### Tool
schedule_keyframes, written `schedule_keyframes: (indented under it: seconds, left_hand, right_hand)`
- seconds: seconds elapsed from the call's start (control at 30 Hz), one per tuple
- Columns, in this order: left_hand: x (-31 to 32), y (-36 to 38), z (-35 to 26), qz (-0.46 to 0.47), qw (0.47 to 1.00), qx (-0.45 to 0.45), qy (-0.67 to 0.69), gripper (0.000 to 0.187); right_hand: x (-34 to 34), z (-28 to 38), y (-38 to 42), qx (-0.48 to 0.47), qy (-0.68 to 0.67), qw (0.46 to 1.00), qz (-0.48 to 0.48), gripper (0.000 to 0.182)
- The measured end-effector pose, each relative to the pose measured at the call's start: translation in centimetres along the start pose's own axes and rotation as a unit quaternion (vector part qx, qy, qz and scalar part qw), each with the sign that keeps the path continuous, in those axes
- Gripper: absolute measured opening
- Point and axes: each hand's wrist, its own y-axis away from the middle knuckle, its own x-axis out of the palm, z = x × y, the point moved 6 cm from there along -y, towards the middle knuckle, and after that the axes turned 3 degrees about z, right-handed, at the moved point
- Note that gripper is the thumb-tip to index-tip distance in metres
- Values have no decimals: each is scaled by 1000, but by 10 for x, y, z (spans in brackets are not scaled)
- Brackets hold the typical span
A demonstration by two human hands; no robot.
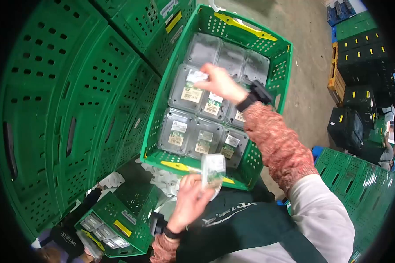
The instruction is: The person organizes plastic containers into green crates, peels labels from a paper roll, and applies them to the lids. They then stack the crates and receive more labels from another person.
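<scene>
My right hand (224, 83) is over the green crate, its thumb and fingers at the upper edge of a label (191, 93) on a clear plastic punnet (176, 94). The label looks white above and beige below. My left hand (189, 199) grips a roll of labels (213, 168) at the crate's near edge; the strip is pale with green print and slightly blurred. In the green crate (150, 131) lie several lidded punnets in rows. The near rows carry labels, while the far-row punnets (204, 47) show plain lids. My right forearm hides part of the right column.
Stacked green crates (52, 87) form a wall on the left. Below left, another crate (140, 219) holds labelled punnets, with a co-worker (63, 241) beside it. Crumpled white paper (164, 179) lies below my crate. Dark crates (360, 57) and a wooden pallet (336, 83) stand right.
</scene>
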Motion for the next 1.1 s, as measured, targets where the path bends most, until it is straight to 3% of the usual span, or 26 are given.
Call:
schedule_keyframes:
  seconds: [0.07,0.17,0.2,0.27,0.3,0.33,0.4,0.47,0.53,0.57,0.6,0.67,0.7,0.77,0.83,0.93,0.97,1.07,1.1]
  left_hand:
    - [-9,-4,-14,-10,996,20,83,27]
    - [-16,-1,-12,11,987,-24,157,25]
    - [-15,3,-10,20,984,-39,174,24]
    - [-23,-1,-6,-17,982,-58,179,23]
    - [-22,1,3,-25,975,-95,198,24]
    - [-19,5,13,-32,967,-132,218,24]
    - [-15,7,26,-47,962,-136,234,23]
    - [-10,7,38,14,962,-122,244,41]
    - [-30,-10,18,-13,973,-84,214,66]
    - [-33,-17,17,-35,979,-37,196,88]
    - [-35,-22,8,-89,959,-49,265,62]
    - [-27,-19,32,-116,943,-149,275,30]
    - [-35,-30,17,-220,923,-154,276,8]
    - [-39,-33,12,-251,933,-174,191,7]
    - [-32,-22,30,-257,914,-199,242,19]
    - [-27,-15,42,-184,901,-170,354,14]
    - [-28,-13,46,-168,912,-153,342,13]
    - [-40,-9,46,-103,937,-126,309,11]
    - [-43,-8,51,-64,941,-131,305,10]
  right_hand:
    - [52,-46,-20,-26,60,998,17,49]
    - [81,-61,-19,100,231,960,119,67]
    - [70,-33,-10,73,295,948,96,74]
    - [37,15,11,41,296,953,58,75]
    - [33,25,22,74,118,976,167,72]
    - [28,38,39,105,-65,955,270,69]
    - [11,99,97,2,-342,855,390,47]
    - [-8,134,125,-40,-255,894,367,25]
    - [-24,150,136,-125,-185,940,257,14]
    - [-26,155,143,-123,-209,942,232,14]
    - [-24,162,148,-135,-214,948,195,13]
    - [-20,162,158,-161,-97,979,79,15]
    - [-24,165,156,-190,-21,981,12,19]
    - [-30,163,156,-186,-18,982,-15,16]
    - [-26,161,156,-163,-34,986,-24,15]
    - [-5,157,153,-112,-122,986,-9,18]
    - [-3,160,155,-106,-148,983,-29,19]
    - [33,163,168,-66,-177,981,43,18]
    - [38,165,174,-57,-154,986,8,21]
